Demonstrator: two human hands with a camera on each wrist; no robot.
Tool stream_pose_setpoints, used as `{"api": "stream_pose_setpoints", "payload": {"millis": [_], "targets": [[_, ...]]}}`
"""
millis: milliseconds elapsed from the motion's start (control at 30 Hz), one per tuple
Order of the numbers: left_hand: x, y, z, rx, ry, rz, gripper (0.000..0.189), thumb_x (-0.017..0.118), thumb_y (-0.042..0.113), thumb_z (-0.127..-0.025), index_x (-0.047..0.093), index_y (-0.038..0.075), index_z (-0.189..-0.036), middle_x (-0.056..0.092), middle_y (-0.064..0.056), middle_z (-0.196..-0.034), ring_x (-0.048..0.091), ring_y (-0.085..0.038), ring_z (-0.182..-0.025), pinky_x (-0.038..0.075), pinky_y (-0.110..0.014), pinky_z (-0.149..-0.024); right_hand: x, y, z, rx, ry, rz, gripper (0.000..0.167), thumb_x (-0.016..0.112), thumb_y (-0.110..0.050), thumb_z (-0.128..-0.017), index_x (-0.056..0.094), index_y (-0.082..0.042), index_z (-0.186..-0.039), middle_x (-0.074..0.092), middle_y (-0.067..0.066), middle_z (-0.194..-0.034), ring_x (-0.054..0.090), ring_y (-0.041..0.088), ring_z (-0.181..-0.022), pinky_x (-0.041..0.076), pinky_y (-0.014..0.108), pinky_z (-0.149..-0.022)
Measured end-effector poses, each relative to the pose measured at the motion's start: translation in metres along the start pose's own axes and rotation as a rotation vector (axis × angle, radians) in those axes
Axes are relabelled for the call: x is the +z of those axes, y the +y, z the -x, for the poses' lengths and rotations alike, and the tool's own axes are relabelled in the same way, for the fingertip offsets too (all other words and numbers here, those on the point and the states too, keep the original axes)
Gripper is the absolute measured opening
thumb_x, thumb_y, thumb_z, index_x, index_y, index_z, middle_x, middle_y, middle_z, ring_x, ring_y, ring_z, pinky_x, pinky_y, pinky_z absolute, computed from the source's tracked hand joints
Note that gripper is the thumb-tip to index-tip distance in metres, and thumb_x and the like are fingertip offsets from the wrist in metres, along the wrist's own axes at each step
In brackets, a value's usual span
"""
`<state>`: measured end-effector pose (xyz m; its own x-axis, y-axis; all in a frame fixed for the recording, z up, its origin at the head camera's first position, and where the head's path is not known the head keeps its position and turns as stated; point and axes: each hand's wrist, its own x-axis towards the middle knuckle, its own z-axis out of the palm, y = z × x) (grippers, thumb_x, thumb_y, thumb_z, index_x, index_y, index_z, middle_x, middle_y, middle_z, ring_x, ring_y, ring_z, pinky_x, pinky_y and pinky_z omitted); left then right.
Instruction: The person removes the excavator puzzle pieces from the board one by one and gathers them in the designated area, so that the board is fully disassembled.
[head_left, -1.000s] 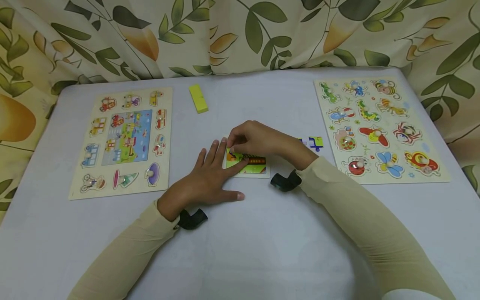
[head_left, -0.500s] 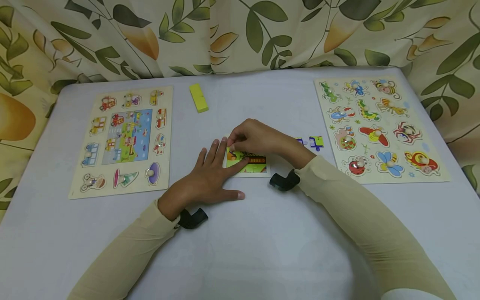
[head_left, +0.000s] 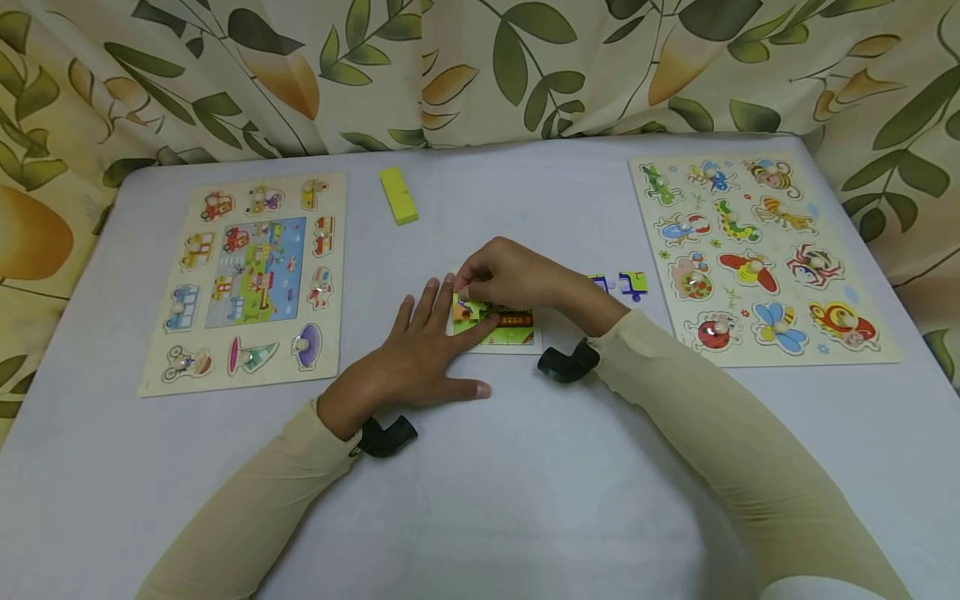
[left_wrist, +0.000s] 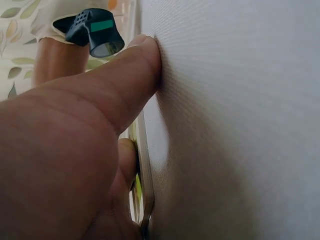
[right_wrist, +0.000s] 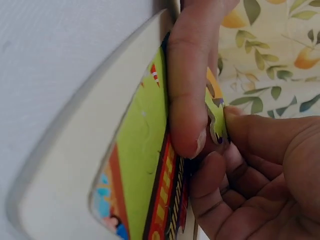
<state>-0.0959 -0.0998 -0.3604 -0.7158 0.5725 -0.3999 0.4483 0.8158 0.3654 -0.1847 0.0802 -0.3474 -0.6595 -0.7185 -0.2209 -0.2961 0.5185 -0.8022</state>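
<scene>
Right hand [head_left: 513,275] is pinching a piece [right_wrist: 215,111]; left hand [head_left: 412,354], fingers straight, is resting its index finger [head_left: 474,333] on the puzzle [head_left: 517,336], possibly blocking a flush fit.

Beige sleeves [head_left: 723,433]; black wrist cameras [head_left: 568,362]

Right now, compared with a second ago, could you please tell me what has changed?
Only slightly: the right hand has drifted left at the wrist, uncovering more of a loose piece. Nothing visibly taken or released: it still pinches a puzzle piece, while the left hand still touches the small puzzle.
</scene>
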Motion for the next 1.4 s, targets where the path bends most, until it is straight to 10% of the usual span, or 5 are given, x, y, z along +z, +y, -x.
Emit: {"api": "stream_pose_setpoints", "payload": {"millis": [1400], "targets": [[0.000, 0.001, -0.003, -0.034, 0.003, 0.004, 0.087, 0.058, 0.069, -0.083, 0.017, 0.041, -0.154, -0.030, -0.014, -0.156, -0.029, -0.033, -0.140, -0.011, -0.057, -0.110, -0.012, 0.013, 0.037, 0.038, 0.122, -0.014, 0.010, 0.063, -0.008, -0.095, 0.071, -0.004, -0.098, 0.068, 0.004, -0.090, 0.056, 0.018, -0.083, 0.046, 0.032, -0.077]]}}
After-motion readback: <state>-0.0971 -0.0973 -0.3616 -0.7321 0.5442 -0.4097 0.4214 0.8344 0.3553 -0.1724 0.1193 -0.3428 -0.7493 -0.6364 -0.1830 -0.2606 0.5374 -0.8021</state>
